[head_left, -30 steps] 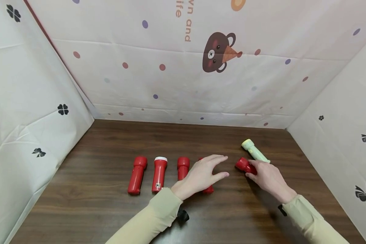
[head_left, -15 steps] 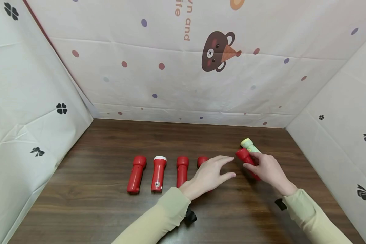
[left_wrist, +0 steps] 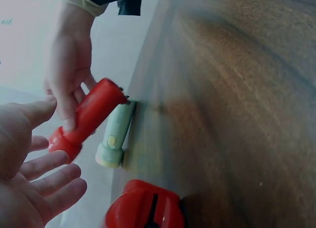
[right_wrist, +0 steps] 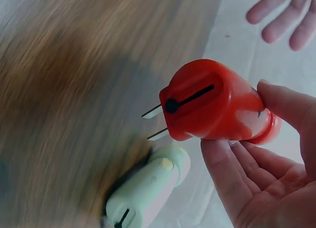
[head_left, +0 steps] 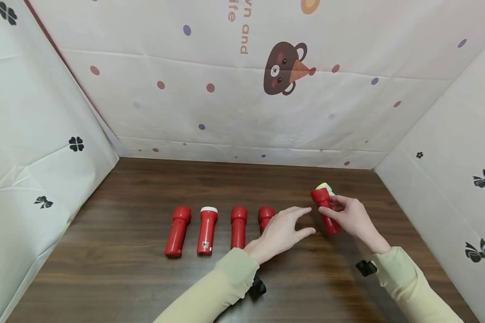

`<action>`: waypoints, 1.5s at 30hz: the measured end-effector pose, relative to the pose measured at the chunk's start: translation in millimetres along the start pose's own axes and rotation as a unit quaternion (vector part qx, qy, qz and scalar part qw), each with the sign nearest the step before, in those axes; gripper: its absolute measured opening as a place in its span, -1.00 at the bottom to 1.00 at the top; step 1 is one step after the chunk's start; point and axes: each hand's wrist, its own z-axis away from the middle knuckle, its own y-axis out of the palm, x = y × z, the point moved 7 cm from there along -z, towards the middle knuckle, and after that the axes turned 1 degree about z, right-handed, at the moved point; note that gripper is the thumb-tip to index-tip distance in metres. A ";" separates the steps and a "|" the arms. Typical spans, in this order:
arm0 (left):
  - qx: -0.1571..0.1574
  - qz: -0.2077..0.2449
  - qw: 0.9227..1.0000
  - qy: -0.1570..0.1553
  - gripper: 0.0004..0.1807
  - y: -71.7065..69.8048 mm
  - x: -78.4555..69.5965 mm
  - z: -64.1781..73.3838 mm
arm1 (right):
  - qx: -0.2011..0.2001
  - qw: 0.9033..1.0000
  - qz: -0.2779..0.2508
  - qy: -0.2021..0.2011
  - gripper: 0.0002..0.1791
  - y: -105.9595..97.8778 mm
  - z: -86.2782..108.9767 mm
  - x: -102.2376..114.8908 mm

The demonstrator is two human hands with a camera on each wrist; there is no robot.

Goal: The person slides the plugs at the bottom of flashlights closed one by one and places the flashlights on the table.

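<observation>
My right hand (head_left: 350, 218) grips a red flashlight (head_left: 326, 213) between thumb and fingers, held up off the table. Two metal plug prongs stick out of its tail end in the right wrist view, beside a black slot. Behind it on the table lies a pale green flashlight (right_wrist: 148, 188) with a yellow switch, mostly covered in the head view. My left hand (head_left: 280, 233) hovers with fingers spread and holds nothing. Beneath that hand is another red flashlight (head_left: 266, 216), partly hidden; in the left wrist view a red flashlight's tail end (left_wrist: 145, 206) shows below the fingers.
Left of my left hand, a red flashlight (head_left: 238, 226), a red one with a white rim (head_left: 207, 231) and another red one (head_left: 178, 232) lie in a row on the dark wooden table (head_left: 125, 278). Patterned white sheets (head_left: 226, 112) wall the back and sides.
The right hand has lifted the red flashlight off the table, turning it more upright in view and covering more of the green one. The left hand has shifted slightly right.
</observation>
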 end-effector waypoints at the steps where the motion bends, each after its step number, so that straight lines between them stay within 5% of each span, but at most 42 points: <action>1: -0.001 0.002 1.000 -0.001 -0.37 1.0 -0.2 0.0 | 0.000 1.000 -0.008 0.002 -0.34 -0.2 -0.4 0.4; 7: -0.018 -0.003 1.000 0.009 -0.34 3.9 -5.7 -0.1 | 0.007 0.997 -0.074 0.029 -0.32 -3.3 0.5 0.2; 11: -0.043 -0.012 0.998 0.035 -0.33 3.3 -11.9 2.1 | 0.029 0.986 -0.155 0.060 -0.28 -2.0 5.0 4.3; 20: -0.134 -0.054 0.979 0.145 -0.31 -4.3 -29.1 14.8 | 0.046 0.926 -0.366 0.082 -0.29 -2.3 14.4 15.4; 27: -0.174 -0.055 0.963 0.197 -0.32 -11.1 -34.4 23.9 | 0.057 0.880 -0.464 0.084 -0.86 -2.6 21.5 22.9; 30: -0.186 -0.056 0.957 0.217 -0.31 -13.6 -35.5 27.5 | 0.063 0.864 -0.492 0.083 -0.83 -1.4 24.6 27.3; 39: -0.220 -0.092 0.935 0.263 -0.33 -24.3 -33.5 40.6 | 0.070 0.848 -0.521 0.066 -0.79 5.1 34.2 42.7; 45: -0.224 -0.097 0.927 0.283 -0.33 -33.6 -30.3 46.3 | 0.070 0.839 -0.536 0.063 -0.78 11.3 39.8 52.1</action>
